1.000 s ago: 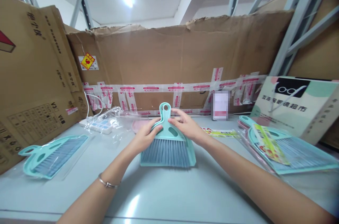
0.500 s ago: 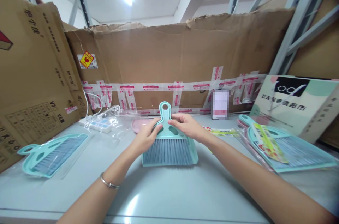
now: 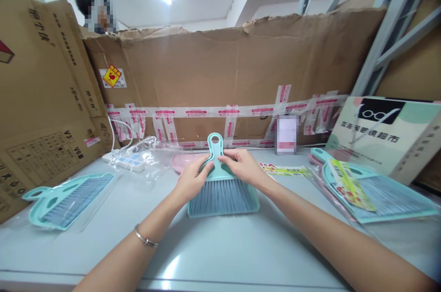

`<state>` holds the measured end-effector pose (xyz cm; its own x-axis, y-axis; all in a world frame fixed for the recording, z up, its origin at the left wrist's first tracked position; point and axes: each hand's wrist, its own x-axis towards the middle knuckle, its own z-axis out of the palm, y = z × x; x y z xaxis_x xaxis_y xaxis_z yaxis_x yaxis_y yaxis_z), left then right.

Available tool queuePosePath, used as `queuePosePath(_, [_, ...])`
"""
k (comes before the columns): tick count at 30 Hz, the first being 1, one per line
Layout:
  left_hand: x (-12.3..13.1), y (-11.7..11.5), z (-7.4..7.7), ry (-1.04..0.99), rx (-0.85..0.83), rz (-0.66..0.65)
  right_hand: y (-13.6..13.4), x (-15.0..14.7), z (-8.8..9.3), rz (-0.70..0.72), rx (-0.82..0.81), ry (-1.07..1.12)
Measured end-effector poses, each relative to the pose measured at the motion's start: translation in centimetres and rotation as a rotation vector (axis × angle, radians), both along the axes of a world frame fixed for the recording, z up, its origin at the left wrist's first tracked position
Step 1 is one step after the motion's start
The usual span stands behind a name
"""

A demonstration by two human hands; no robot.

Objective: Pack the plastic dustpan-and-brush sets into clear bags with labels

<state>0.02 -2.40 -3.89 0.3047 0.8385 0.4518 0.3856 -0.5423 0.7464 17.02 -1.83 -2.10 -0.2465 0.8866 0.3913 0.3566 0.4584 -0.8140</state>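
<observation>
A turquoise hand brush [image 3: 222,195] with grey-blue bristles lies nested on a matching dustpan [image 3: 254,203], bristles toward me and the looped handles pointing away. My left hand [image 3: 195,173] pinches the set's left edge below the handle, thumb on top. From the right, my right hand [image 3: 244,166] grips the opposite edge, its thumb and fingers closed near the base of the handle. Both hands cover part of the brush's shoulders. Behind my left hand, a pink dustpan-like piece [image 3: 182,161] shows partly.
A bagged brush-and-dustpan set [image 3: 74,200] lies left; more sets [image 3: 389,191] are stacked right. Printed yellow-green card strips [image 3: 285,170], a phone [image 3: 286,134], a power strip [image 3: 129,162] and clear plastic [image 3: 155,158] lie toward the back. Cardboard [image 3: 206,71] walls the rear; a paper bag [image 3: 375,138] stands right.
The brush and dustpan have shifted slightly right, and both hands press further in over their edges. A person's head now appears behind the cardboard at upper left.
</observation>
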Motion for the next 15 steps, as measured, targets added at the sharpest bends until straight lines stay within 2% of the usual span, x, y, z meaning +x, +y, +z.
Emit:
queuePosePath(6, [-0.2,0.0,0.5,-0.043,-0.025,0.011,0.7,0.7,0.8,0.111,-0.107,0.034])
queuePosePath(8, [-0.4,0.0,0.9,-0.096,-0.049,0.049,1.5,2.7,1.5,0.039,-0.105,0.094])
queuePosePath(10, [-0.8,0.0,1.4,-0.183,-0.114,0.115,2.5,5.8,2.2,-0.138,-0.049,0.086])
queuePosePath(13, [-1.3,0.1,1.9,-0.357,-0.301,0.167,3.6,11.7,1.8,-0.324,-0.038,-0.234])
queuePosePath(15, [-1.5,0.1,2.3,-0.443,-0.429,0.146,4.0,15.0,0.3,-0.355,-0.174,-0.506])
